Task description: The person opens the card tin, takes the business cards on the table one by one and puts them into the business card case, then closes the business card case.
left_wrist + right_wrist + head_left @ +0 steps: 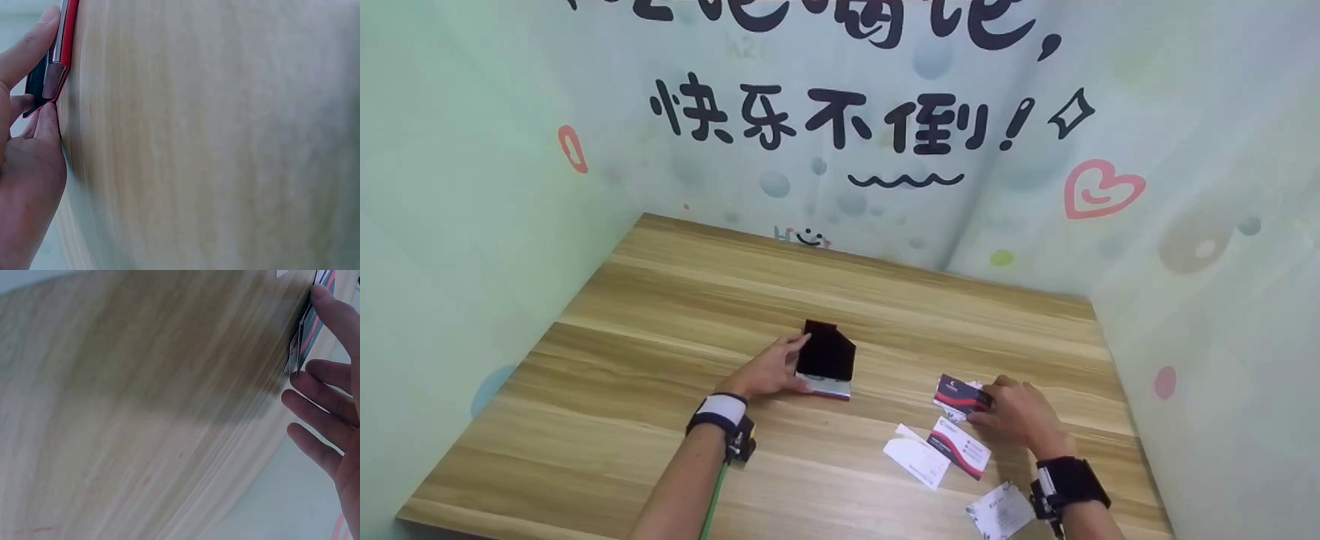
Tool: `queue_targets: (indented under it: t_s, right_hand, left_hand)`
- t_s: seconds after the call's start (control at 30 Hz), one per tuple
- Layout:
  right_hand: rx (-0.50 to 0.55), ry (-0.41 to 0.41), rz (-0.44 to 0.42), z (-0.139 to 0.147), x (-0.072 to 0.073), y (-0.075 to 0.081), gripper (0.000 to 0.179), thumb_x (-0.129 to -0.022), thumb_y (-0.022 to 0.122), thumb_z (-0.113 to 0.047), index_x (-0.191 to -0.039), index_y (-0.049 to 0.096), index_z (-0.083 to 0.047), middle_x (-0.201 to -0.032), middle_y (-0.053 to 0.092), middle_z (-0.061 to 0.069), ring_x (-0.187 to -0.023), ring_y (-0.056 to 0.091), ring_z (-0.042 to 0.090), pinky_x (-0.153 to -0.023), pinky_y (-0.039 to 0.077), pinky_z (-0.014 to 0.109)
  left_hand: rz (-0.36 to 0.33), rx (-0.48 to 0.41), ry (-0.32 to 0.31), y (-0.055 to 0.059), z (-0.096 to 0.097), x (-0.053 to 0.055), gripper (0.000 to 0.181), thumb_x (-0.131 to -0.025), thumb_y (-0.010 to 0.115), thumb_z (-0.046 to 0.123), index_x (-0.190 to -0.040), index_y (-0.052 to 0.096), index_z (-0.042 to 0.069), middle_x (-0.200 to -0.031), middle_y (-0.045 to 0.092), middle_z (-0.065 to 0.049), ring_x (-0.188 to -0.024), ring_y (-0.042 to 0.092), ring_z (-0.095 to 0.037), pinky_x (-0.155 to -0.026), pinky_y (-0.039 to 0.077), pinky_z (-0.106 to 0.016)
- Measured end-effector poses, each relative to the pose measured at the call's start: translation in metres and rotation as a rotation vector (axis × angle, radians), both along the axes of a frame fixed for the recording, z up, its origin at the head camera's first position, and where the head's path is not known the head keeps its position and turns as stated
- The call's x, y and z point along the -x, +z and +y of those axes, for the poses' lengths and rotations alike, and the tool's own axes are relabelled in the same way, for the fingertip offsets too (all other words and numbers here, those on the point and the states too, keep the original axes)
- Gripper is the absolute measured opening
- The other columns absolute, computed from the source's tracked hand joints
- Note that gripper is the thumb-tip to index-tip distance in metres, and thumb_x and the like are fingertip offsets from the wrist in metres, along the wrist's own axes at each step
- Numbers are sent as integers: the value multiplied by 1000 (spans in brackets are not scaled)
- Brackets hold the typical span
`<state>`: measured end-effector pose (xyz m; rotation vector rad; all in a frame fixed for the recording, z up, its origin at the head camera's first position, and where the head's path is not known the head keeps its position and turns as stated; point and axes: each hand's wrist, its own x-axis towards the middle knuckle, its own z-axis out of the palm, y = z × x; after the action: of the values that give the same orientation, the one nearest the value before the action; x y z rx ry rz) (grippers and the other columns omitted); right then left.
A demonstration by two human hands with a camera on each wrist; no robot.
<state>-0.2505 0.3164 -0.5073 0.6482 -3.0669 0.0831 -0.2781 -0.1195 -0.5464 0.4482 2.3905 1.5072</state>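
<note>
My left hand [769, 369] holds a small business card case [826, 354] by its left side, on the table. The case stands with its lid up, its black inside showing and a silvery lower part in front. In the left wrist view the card case [68, 42] shows a red outer edge, with the thumb on its metal-like side and fingers behind. To the right, my right hand [1020, 409] pinches a dark business card [955, 391] with a red stripe, between thumb and fingers. White patterned cards lie under it; the right wrist view shows the card stack [304, 337] edge-on.
Nearer me lie a white business card [960, 448] with a dark and red band, overlapping white cards [915, 459], and a white card [1000, 511] with a leafy print beside the right wrist. Printed walls enclose the wooden table [697, 285] at the back and sides.
</note>
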Motion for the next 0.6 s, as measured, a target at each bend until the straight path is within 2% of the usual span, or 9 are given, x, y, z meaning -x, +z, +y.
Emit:
queue_targets:
  t_s: [0.17, 0.4, 0.5, 0.6]
  right_hand:
    - [-5, -2, 3, -3, -1, 2, 47, -80, 83, -38, -104, 69, 0, -87, 69, 13, -70, 62, 22, -64, 55, 39]
    - [35, -28, -17, -5, -3, 2, 52, -80, 83, -32, -113, 66, 3, -91, 71, 19, -78, 68, 29, -69, 58, 45]
    - [59, -44, -27, -8, -3, 3, 51, -81, 83, -33, -113, 66, 2, -89, 69, 16, -75, 66, 26, -68, 57, 43]
    - [100, -61, -27, -12, -4, 6, 57, -81, 83, -33, -118, 65, 5, -95, 69, 19, -80, 67, 29, -72, 58, 46]
  left_hand:
    - [-1, 11, -5, 0, 0, 0, 100, -79, 84, 8, -158, 22, 2, -160, 18, -31, -148, 32, -43, -122, 31, -45]
    - [-7, 35, -1, -2, -1, 0, 100, -80, 83, 10, -159, 22, 5, -161, 17, -30, -148, 32, -41, -122, 32, -44]
    - [22, 41, -11, -3, -2, 1, 100, -79, 84, 10, -158, 22, 1, -159, 20, -31, -148, 32, -41, -122, 31, -46]
    - [63, 47, -17, -5, -1, 1, 100, -78, 85, 10, -157, 24, -2, -157, 25, -32, -148, 31, -43, -123, 29, -47]
